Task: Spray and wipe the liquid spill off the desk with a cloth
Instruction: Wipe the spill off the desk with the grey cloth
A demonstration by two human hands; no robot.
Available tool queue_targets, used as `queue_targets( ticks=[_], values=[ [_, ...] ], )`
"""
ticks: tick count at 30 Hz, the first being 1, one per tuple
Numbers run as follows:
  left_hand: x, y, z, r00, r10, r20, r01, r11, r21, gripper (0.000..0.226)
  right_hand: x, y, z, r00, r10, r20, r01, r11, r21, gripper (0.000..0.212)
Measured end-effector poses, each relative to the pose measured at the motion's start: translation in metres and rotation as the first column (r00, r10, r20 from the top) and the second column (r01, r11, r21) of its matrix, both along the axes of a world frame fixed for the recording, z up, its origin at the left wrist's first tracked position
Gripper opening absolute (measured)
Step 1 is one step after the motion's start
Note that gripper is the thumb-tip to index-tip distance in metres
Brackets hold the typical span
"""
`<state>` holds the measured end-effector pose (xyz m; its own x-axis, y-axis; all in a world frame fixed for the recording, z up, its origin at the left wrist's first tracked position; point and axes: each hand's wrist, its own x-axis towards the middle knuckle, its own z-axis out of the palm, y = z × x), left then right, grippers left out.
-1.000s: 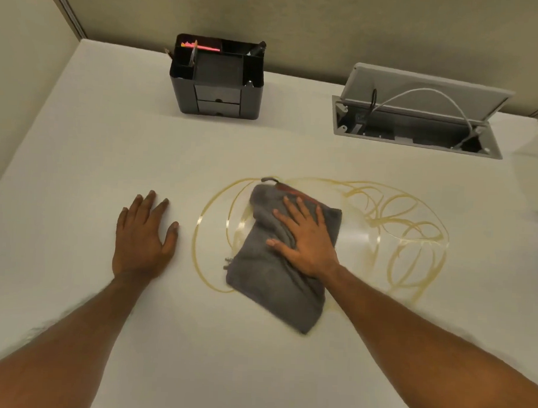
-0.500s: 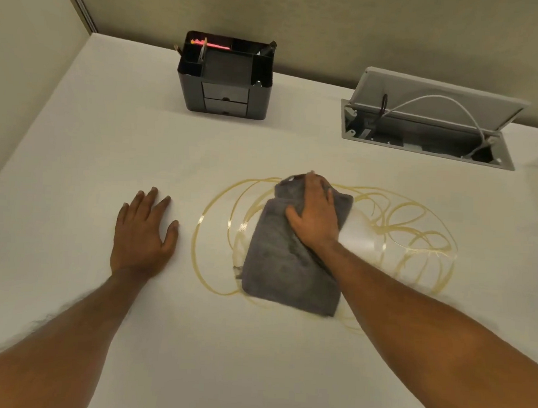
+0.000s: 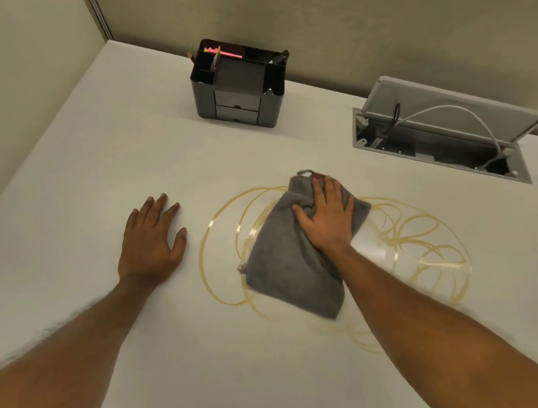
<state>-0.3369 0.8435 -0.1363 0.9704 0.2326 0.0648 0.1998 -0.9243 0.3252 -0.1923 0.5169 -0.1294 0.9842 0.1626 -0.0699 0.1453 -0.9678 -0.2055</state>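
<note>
A grey cloth (image 3: 292, 266) lies over the middle of a spill of thin yellow-brown loops (image 3: 426, 247) on the white desk (image 3: 78, 170). My right hand (image 3: 325, 218) presses flat on the cloth's far end, fingers bunching the fabric. Loops show on both sides of the cloth, and a wet clear patch gleams just right of my wrist. My left hand (image 3: 150, 242) rests flat on the desk to the left of the spill, fingers spread, holding nothing. No spray bottle is in view.
A black desk organiser (image 3: 239, 88) with pens stands at the back. A grey cable box (image 3: 437, 140) with its lid raised and a white cable sits at the back right. Partition walls border the desk at the left and rear.
My right hand has pushed the cloth away from me toward the far edge of the spill, bunching its top end. My left hand has stayed in place.
</note>
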Motion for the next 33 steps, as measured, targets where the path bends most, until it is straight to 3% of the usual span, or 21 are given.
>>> queue_targets(
  ticks=[4,8,11,14,18,23,27,33],
  values=[
    [0.000,0.001,-0.001,1.000,-0.003,-0.001,0.003,1.000,0.001,0.061,0.010,0.048,0.005,0.990,0.140,-0.008,-0.139,0.990,0.024,0.090],
    [0.000,0.000,0.000,1.000,-0.001,-0.003,0.001,1.000,0.002,0.062,-0.034,0.035,0.005,0.930,0.355,0.093,-0.366,0.890,0.272,0.057],
    [0.000,0.000,0.001,1.000,0.001,-0.003,-0.001,1.000,0.000,0.062,-0.049,-0.008,0.001,0.962,0.239,0.132,-0.270,0.903,0.335,0.050],
    [0.001,-0.001,0.002,1.000,0.003,0.003,-0.003,1.000,0.000,0.062,-0.029,-0.021,0.003,0.995,0.061,0.075,-0.081,0.945,0.316,0.058],
    [0.000,-0.002,0.002,1.000,0.008,0.002,-0.008,1.000,-0.002,0.062,0.011,0.017,0.007,0.999,0.035,0.030,-0.042,0.953,0.299,0.071],
    [0.000,-0.001,0.003,1.000,0.007,-0.005,-0.007,1.000,-0.006,0.062,0.007,0.082,0.004,0.954,0.295,0.047,-0.298,0.928,0.222,0.072],
    [-0.002,-0.002,0.003,1.000,-0.002,-0.019,0.002,1.000,-0.002,0.064,-0.042,0.049,-0.004,0.876,0.475,0.087,-0.483,0.856,0.184,0.066],
    [0.000,-0.001,0.001,1.000,-0.009,-0.001,0.009,1.000,0.000,0.062,-0.023,-0.012,-0.006,0.981,0.195,0.023,-0.195,0.981,0.007,0.086]
  ],
)
